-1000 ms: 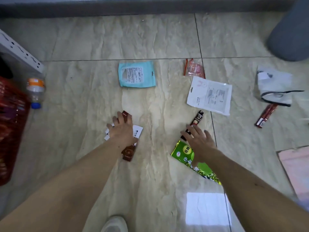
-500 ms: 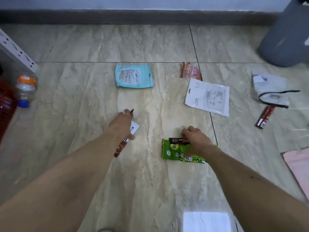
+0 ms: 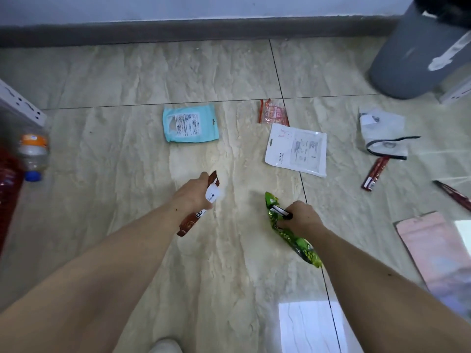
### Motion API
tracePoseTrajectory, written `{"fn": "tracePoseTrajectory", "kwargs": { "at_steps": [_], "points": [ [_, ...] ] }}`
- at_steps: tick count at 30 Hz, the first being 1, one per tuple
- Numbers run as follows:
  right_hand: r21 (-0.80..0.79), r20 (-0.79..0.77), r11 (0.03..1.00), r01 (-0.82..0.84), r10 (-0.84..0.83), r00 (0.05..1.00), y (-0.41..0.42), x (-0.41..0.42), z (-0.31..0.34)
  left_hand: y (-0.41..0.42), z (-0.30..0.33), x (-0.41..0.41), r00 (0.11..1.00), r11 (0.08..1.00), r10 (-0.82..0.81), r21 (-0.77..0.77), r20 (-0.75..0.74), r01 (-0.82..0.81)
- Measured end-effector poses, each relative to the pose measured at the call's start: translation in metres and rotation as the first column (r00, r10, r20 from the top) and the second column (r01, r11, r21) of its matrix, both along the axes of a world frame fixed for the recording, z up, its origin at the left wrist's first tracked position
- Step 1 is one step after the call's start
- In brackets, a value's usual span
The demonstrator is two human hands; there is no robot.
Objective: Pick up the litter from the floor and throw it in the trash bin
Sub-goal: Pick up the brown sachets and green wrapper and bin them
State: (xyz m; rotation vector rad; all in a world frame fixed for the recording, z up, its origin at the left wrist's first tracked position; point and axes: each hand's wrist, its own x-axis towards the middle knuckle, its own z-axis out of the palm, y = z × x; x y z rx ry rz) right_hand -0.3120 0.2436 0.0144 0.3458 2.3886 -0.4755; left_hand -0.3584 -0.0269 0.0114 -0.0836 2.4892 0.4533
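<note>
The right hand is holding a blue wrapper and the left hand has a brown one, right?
Not quite. The head view shows the right hand holding a green wrapper, not blue. The blue packet lies on the floor. The left hand does hold a brown wrapper.

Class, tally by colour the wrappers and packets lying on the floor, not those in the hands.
Light-blue: 1, flat plastic pouch
White: 2, flat printed pouch, crumpled black-trimmed bag
Red: 3, crinkled wrapper, stick sachet, dark strip
Pink: 1, glossy pouch
Total: 7

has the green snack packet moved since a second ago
Yes. The green snack packet, earlier flat on the tile beside the dark grout line, is now gripped in the right hand, hanging end-down off the floor.
</note>
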Motion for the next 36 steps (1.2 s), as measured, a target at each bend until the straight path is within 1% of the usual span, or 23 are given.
{"fn": "tracePoseTrajectory", "kwargs": {
  "at_steps": [5, 8, 11, 14, 17, 20, 24, 27, 29, 31, 36],
  "points": [
    [-0.116, 0.033, 0.975, 0.187, -0.185, 0.982, 0.028, -0.003, 0.094, 0.034, 0.088, -0.003, 0.998, 0.998, -0.01, 0.061, 0.067, 0.006],
    [-0.186, 0.056, 0.947, 0.261, -0.255, 0.965, 0.044, -0.006, 0.161, 0.057, 0.151, -0.009, 0.995, 0.993, -0.015, 0.119, 0.097, 0.003],
    [-0.261, 0.102, 0.881, 0.394, -0.381, 0.919, 0.066, -0.011, 0.231, 0.088, 0.227, -0.023, 0.993, 0.975, 0.004, 0.219, 0.116, -0.029],
    [-0.306, 0.138, 0.825, 0.476, -0.456, 0.879, 0.09, -0.017, 0.298, 0.122, 0.298, -0.038, 0.99, 0.953, 0.032, 0.293, 0.139, -0.072],
    [-0.316, 0.169, 0.794, 0.519, -0.491, 0.854, 0.118, -0.026, 0.361, 0.158, 0.359, -0.054, 0.979, 0.933, 0.022, 0.348, 0.202, -0.093],
    [-0.251, 0.118, 0.845, 0.473, -0.458, 0.881, 0.146, -0.04, 0.411, 0.193, 0.41, -0.07, 0.968, 0.921, -0.008, 0.378, 0.252, -0.091],
    [-0.162, 0.133, 0.884, 0.439, -0.422, 0.897, 0.184, -0.069, 0.462, 0.239, 0.455, -0.105, 0.962, 0.937, -0.121, 0.347, 0.244, 0.03],
    [-0.101, 0.163, 0.88, 0.464, -0.446, 0.88, 0.211, -0.1, 0.487, 0.271, 0.475, -0.144, 0.953, 0.953, -0.207, 0.266, 0.223, 0.145],
    [-0.075, 0.177, 0.861, 0.503, -0.485, 0.856, 0.227, -0.126, 0.497, 0.289, 0.483, -0.174, 0.94, 0.954, -0.25, 0.225, 0.233, 0.198],
    [-0.085, 0.176, 0.832, 0.549, -0.53, 0.83, 0.246, -0.155, 0.503, 0.311, 0.49, -0.209, 0.922, 0.948, -0.291, 0.204, 0.254, 0.243],
    [-0.063, 0.103, 0.785, 0.616, -0.609, 0.786, 0.295, -0.227, 0.502, 0.371, 0.497, -0.289, 0.891, 0.922, -0.387, 0.119, 0.239, 0.369]
  ]
}}
